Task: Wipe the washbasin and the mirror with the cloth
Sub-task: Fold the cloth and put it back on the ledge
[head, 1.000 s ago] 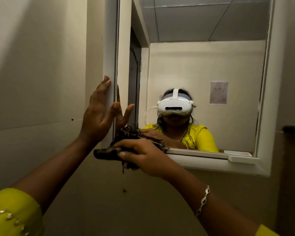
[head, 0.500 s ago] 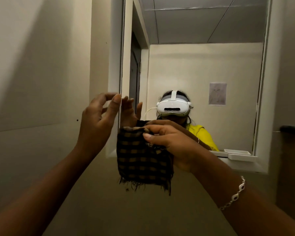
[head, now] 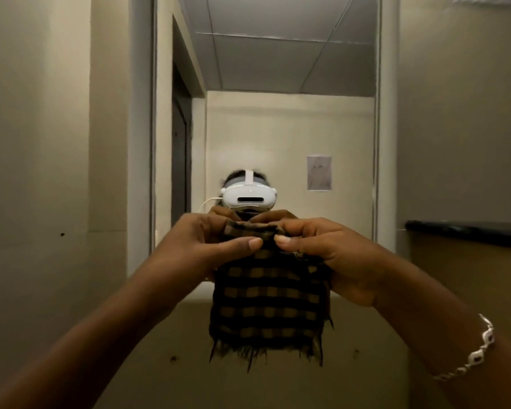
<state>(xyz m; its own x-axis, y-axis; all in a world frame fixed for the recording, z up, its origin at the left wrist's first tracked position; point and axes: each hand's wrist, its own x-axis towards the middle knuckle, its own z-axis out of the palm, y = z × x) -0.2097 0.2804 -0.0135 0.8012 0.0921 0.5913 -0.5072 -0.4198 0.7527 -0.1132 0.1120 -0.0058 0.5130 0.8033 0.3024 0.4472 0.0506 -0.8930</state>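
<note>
Both hands pinch the top edge of a brown-and-black checked cloth (head: 268,293), thumbs in front and fingers curled behind the fabric. The left hand (head: 202,247) closes on the upper left corner, its thumb lying across the hem and pointing inward; the right hand (head: 322,255) closes on the upper right corner, its thumb tip almost meeting the left one at the middle of the hem. Between the two grips the top edge is folded over and bunched slightly. Below the hands the cloth hangs flat and free, its frayed, fringed bottom edge dangling in front of the beige wall (head: 42,172) under the mirror (head: 278,113). The cloth is held up in front of the lower part of the mirror, and whether it touches the glass cannot be told. A silver chain bracelet (head: 472,355) circles the right wrist. The mirror, in a pale frame, reflects a white headset (head: 248,199) just above the hands, a ceiling of square panels, a dark doorway at left and a sheet of paper (head: 319,173) stuck to the far wall. At right a dark ledge (head: 466,230) juts from the wall.
</note>
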